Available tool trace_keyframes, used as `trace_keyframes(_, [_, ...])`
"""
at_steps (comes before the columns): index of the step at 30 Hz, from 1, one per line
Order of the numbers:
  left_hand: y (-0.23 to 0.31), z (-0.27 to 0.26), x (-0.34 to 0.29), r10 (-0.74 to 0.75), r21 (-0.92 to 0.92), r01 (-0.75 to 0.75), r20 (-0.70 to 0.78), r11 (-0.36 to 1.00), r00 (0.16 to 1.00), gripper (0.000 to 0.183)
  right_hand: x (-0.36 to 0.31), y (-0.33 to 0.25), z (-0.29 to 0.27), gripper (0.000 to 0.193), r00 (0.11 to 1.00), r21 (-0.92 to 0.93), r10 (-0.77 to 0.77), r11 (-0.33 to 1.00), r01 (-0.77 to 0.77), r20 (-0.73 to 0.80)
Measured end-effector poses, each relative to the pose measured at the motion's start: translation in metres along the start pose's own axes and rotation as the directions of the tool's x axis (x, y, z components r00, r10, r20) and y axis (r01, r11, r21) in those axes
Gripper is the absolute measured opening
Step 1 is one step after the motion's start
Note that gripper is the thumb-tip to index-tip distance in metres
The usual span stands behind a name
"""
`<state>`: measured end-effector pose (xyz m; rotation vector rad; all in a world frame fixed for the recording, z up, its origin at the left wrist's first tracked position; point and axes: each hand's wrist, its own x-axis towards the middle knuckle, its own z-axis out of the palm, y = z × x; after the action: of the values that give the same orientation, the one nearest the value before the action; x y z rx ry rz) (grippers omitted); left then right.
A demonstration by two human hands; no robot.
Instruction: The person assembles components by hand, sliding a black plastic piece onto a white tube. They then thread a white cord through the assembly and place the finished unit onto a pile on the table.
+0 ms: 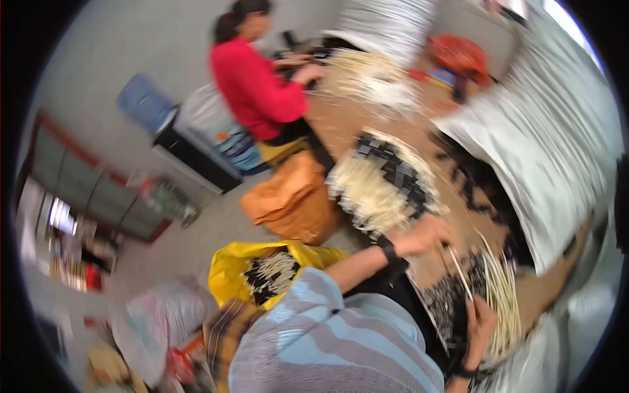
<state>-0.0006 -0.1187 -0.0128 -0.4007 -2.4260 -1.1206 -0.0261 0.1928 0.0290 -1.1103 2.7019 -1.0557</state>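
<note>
We are holding a pale stick (460, 273) aslant over the table (534, 295), by its near edge, our left hand (426, 236) pinching its upper end, where something small and dark shows, and our right hand (481, 321) gripping its lower end. If we are fitting that end, we are best pressing along the stick, not sideways, as it is looking thin enough to snap.

Thin pale stick (459, 273), straight, held aslant
</note>
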Motion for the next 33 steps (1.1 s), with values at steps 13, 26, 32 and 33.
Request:
trace_keyframes(13, [0.057, 0.015, -0.062, -0.487, 0.043, 0.497, -0.144, 0.867, 0.861, 0.019, 0.044, 0.006, -0.01, 0.035, 0.992, 0.805, -0.003, 0.585, -0.102, 0.129])
trace_keyframes(26, [0.088, 0.014, -0.047, -0.608, -0.188, 0.593, -0.03, 0.783, 0.794, 0.023, 0.018, -0.063, 0.055, 0.014, 0.989, 0.229, -0.118, 0.964, 0.135, -0.088])
trace_keyframes(32, [0.08, 0.031, -0.034, -0.396, 0.056, 0.393, 0.184, 0.918, 0.9, 0.039, 0.005, -0.038, 0.048, 0.008, 0.968, 0.095, 0.079, 0.994, -0.058, -0.237])
trace_keyframes(33, [0.08, 0.031, -0.033, -0.375, 0.088, 0.364, 0.221, 0.927, 0.9, 0.043, 0.005, -0.036, 0.047, 0.008, 0.961, 0.114, 0.074, 0.992, -0.045, -0.266])
